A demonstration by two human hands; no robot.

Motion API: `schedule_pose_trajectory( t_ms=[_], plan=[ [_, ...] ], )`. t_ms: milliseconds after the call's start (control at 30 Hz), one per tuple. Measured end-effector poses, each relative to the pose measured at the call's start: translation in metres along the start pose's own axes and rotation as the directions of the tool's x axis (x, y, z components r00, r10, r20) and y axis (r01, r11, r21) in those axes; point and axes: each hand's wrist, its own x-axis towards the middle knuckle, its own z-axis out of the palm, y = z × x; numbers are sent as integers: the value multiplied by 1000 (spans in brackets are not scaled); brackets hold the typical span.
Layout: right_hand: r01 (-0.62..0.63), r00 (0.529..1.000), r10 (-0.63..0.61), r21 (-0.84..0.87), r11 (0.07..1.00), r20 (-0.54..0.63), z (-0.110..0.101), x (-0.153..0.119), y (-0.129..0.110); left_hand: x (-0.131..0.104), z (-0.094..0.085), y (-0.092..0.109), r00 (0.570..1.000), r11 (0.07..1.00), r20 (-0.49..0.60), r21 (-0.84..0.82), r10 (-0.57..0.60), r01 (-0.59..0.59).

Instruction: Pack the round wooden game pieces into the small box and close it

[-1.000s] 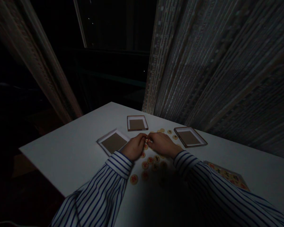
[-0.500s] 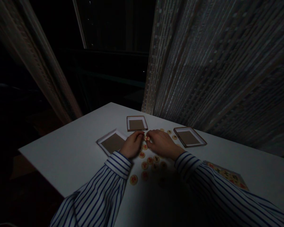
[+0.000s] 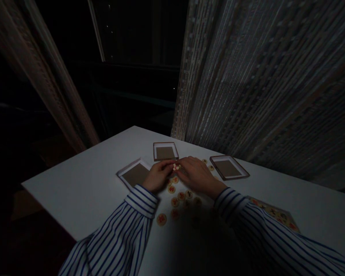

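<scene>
My left hand (image 3: 158,176) and my right hand (image 3: 199,175) meet over the table, their fingers curled around a few small pale Chinese chess pieces (image 3: 176,167). How many pieces lie between the fingertips is hard to make out. Just below the fingers lie round Chinese chess pieces with red characters, such as one piece (image 3: 171,189). Nearer to me are a red-marked piece (image 3: 161,219) and a dark-marked piece (image 3: 189,194); some are dim in the shadow. Past my right hand, a couple more pieces (image 3: 211,168) lie flat.
Three shallow square box parts stand on the white table (image 3: 83,172): a left one (image 3: 135,174), a far one (image 3: 166,152) and a right one (image 3: 229,168). A clear pack of pieces (image 3: 276,214) lies by my right forearm. Curtains (image 3: 247,76) hang behind.
My fingers have closed in around the pieces. The red-marked face seen between them before no longer shows; small pale shapes show there instead.
</scene>
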Motion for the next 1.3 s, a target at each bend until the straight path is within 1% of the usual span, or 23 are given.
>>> schedule_pose_trajectory(
  t_ms=[100, 300, 400, 567, 700, 933, 1100, 1300],
  plan=[
    [-8, 1000, 8, 4, 1000, -5, -1, 0, 1, 0, -1, 0, 1000, 999, -10, -31, -11, 11],
    [-22, 999, 23, -29, 999, 24, -4, -2, 4, -2, 2, 4, 999, 997, -26, -74, -38, 36],
    [-22, 999, 22, -23, 999, 26, -7, -3, 3, -3, 3, 6, 999, 994, -9, -100, -49, 48],
    [3, 1000, -3, -12, 1000, 21, -10, -4, 1, -6, 5, 8, 999, 993, 20, -116, -34, 36],
    [27, 999, -28, 2, 1000, 31, -13, -6, 1, -7, 5, 11, 999, 993, -12, -113, -45, 43],
    [39, 999, -38, -29, 999, 26, -18, -14, 1, -10, 6, 14, 995, 995, -66, -70, -70, 65],
    [59, 998, -58, -33, 998, 31, -23, -23, 0, -14, 7, 18, 994, 992, -55, -89, -93, 88],
    [30, 998, -28, -33, 999, 57, -28, -34, 1, -16, 10, 19, 992, 993, -89, -94, -87, 78]
  ],
)
